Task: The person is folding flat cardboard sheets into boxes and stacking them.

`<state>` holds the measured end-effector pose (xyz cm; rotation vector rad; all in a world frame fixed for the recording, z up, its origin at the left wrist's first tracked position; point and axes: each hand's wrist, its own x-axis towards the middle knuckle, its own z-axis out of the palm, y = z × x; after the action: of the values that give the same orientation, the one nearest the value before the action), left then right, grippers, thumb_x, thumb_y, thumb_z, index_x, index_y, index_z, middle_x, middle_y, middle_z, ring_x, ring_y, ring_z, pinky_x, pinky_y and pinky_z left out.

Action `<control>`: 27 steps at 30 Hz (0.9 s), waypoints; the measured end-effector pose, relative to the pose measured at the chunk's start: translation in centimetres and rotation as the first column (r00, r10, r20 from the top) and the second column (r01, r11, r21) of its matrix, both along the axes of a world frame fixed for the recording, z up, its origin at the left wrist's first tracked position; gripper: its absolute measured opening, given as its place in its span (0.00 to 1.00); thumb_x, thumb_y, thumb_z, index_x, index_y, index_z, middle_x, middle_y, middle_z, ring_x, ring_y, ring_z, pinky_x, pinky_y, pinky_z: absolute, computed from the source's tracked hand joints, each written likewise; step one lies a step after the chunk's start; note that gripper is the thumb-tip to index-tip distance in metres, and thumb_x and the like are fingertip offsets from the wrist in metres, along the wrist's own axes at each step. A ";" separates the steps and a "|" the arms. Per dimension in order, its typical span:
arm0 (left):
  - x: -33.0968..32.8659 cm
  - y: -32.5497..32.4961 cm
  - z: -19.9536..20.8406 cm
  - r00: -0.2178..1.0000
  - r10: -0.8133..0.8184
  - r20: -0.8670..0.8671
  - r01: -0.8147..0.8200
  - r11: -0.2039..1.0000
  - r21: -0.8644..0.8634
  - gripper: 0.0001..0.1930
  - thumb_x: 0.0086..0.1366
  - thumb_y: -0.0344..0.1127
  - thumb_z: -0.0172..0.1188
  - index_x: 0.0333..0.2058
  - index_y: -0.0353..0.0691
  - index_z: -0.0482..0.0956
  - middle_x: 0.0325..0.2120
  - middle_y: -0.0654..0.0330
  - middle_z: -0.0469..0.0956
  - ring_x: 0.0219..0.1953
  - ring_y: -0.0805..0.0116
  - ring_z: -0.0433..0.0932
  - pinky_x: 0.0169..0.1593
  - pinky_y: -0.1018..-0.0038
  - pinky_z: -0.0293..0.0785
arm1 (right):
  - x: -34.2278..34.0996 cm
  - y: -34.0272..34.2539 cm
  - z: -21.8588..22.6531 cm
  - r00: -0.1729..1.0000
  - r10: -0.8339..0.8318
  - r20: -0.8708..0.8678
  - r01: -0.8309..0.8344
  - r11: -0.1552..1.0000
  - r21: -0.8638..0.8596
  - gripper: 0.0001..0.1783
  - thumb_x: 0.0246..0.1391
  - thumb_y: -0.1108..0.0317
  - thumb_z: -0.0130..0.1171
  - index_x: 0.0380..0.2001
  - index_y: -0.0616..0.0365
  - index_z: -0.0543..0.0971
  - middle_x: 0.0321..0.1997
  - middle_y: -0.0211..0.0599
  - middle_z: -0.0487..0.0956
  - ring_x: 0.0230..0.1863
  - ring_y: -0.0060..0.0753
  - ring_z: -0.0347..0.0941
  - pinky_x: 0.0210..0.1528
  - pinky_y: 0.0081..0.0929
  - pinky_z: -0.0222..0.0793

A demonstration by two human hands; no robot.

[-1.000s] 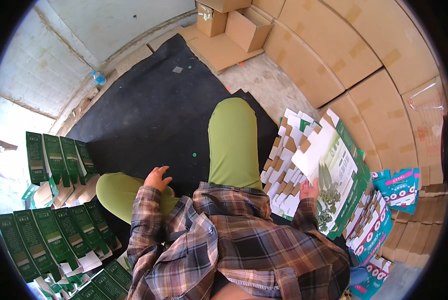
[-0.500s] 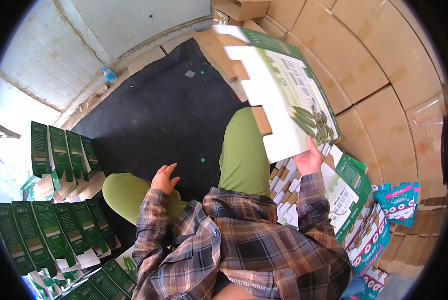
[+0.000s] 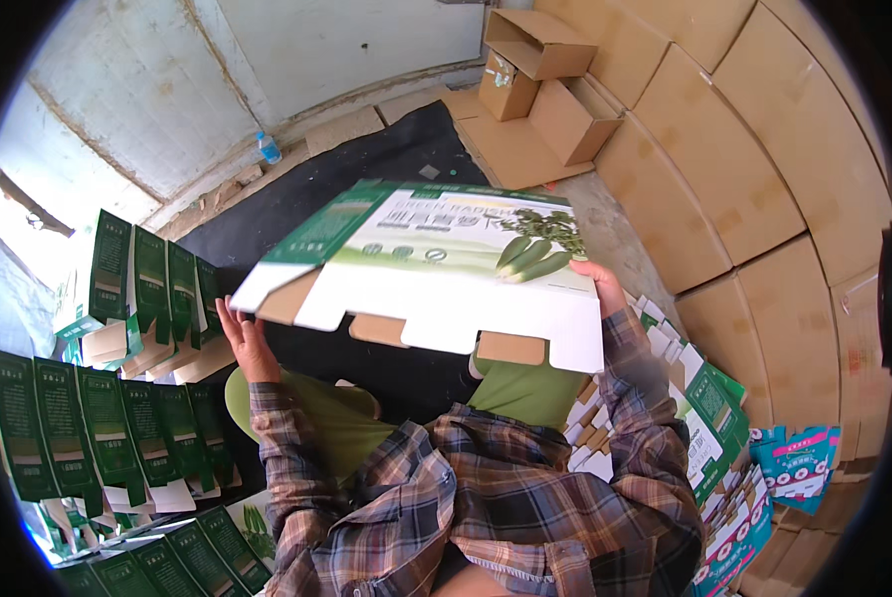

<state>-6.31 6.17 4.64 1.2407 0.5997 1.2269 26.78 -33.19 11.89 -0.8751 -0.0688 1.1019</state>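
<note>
A flattened printed carton, green and white with a picture of green radishes, is held up in front of me above my knees. My right hand grips its right end, thumb on the printed face and the other fingers hidden behind. At the opposite end my left hand is raised with fingers stretched out, close against the white corner flap. Whether those fingertips touch the flap I cannot tell. White and brown tabs hang along the carton's near edge.
Rows of green opened cartons stand at my left. Beside my right leg lies a stack of flattened cartons, with teal-and-pink ones further right. Brown boxes form a wall on the right. A blue bottle stands by the far wall.
My right hand has swung the carton from the right round in front of me, turning its long side crosswise. My left hand has moved left and up to the carton's left end.
</note>
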 end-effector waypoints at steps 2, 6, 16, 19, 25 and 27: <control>-0.9 1.2 -0.4 0.989 -0.075 0.130 0.068 0.996 0.057 0.25 0.68 0.42 0.48 0.60 0.39 0.59 0.59 0.55 0.61 0.60 0.64 0.60 0.60 0.64 0.57 | 0.9 1.2 -0.8 0.995 0.077 -0.063 -0.083 0.991 -0.102 0.24 0.54 0.63 0.49 0.48 0.70 0.70 0.46 0.50 0.76 0.43 0.40 0.76 0.48 0.34 0.72; -2.9 2.8 -2.9 0.937 -0.164 0.310 0.191 0.980 -0.057 0.09 0.64 0.38 0.57 0.38 0.40 0.73 0.33 0.63 0.74 0.37 0.71 0.73 0.47 0.70 0.70 | 1.5 4.3 -1.0 0.988 0.144 -0.059 -0.152 0.973 -0.174 0.21 0.53 0.60 0.50 0.43 0.68 0.73 0.37 0.45 0.79 0.36 0.38 0.77 0.43 0.34 0.74; -0.7 -0.4 -0.3 0.992 0.107 0.069 -0.097 0.985 -0.140 0.06 0.63 0.34 0.58 0.37 0.40 0.75 0.33 0.66 0.77 0.34 0.75 0.74 0.40 0.75 0.72 | 5.1 8.6 -3.7 0.995 -0.016 0.095 0.055 0.899 -0.434 0.26 0.58 0.44 0.42 0.29 0.56 0.74 0.19 0.24 0.67 0.21 0.21 0.65 0.22 0.23 0.60; 0.5 -2.4 -0.2 0.999 0.039 -0.018 -0.042 0.986 -0.164 0.06 0.62 0.34 0.59 0.35 0.40 0.75 0.32 0.65 0.77 0.32 0.76 0.75 0.38 0.78 0.73 | 3.7 9.4 -3.9 0.947 -0.052 0.318 0.209 0.851 -0.483 0.23 0.58 0.47 0.46 0.33 0.58 0.75 0.24 0.27 0.70 0.25 0.21 0.69 0.24 0.24 0.66; 0.9 -3.6 -0.7 0.999 -0.033 -0.024 0.028 0.984 -0.178 0.05 0.63 0.33 0.58 0.37 0.42 0.75 0.34 0.65 0.77 0.36 0.75 0.75 0.41 0.77 0.73 | 0.2 12.3 -5.4 0.147 0.172 0.974 0.703 0.674 -0.225 0.49 0.42 0.57 0.68 0.60 0.67 0.54 0.58 0.58 0.59 0.57 0.51 0.61 0.58 0.36 0.61; 0.0 -3.6 -1.4 0.998 -0.059 -0.022 0.054 0.984 -0.169 0.07 0.62 0.32 0.59 0.38 0.41 0.75 0.35 0.65 0.77 0.36 0.74 0.75 0.42 0.77 0.73 | -1.3 13.0 -4.7 0.102 0.220 0.970 0.710 0.668 -0.226 0.57 0.38 0.57 0.71 0.63 0.66 0.47 0.63 0.59 0.54 0.62 0.55 0.56 0.61 0.39 0.57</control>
<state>-6.35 2.57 3.28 1.1258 0.6699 1.0909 25.44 -20.14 7.18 -2.1711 -0.6292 -0.1571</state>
